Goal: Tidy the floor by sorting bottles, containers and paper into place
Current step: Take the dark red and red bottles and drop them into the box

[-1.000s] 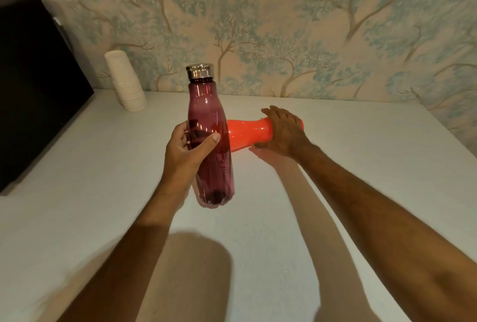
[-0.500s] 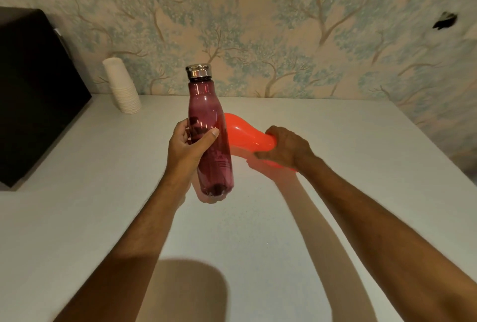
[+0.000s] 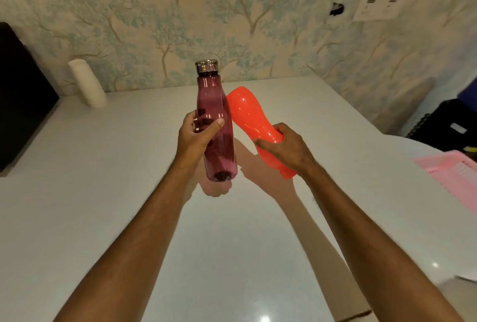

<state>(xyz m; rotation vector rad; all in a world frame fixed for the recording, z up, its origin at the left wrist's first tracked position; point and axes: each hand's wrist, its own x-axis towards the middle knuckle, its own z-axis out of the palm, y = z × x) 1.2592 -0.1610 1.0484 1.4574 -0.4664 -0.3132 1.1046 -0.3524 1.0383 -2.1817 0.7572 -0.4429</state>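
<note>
My left hand [image 3: 195, 135] grips a dark purple see-through bottle [image 3: 215, 104] with a silver cap, held upright above the white table [image 3: 103, 179]. My right hand [image 3: 285, 147] is closed round the narrow middle of an orange-red bottle [image 3: 245, 112], which is lifted off the table and tilted with its wide end up and to the left, close beside the purple bottle. The orange bottle's lower end pokes out below my right wrist. Whether the two bottles touch is unclear.
A stack of white paper cups [image 3: 87, 84] stands at the back left by the wallpapered wall. A black box [image 3: 23, 99] sits at the left edge. A pink basket [image 3: 454, 174] and a dark crate [image 3: 444, 125] lie off the table's right side.
My right hand has lifted the orange bottle from lying on the table and tipped it upward. The purple bottle stays upright in my left hand. The view has swung right, revealing the pink basket.
</note>
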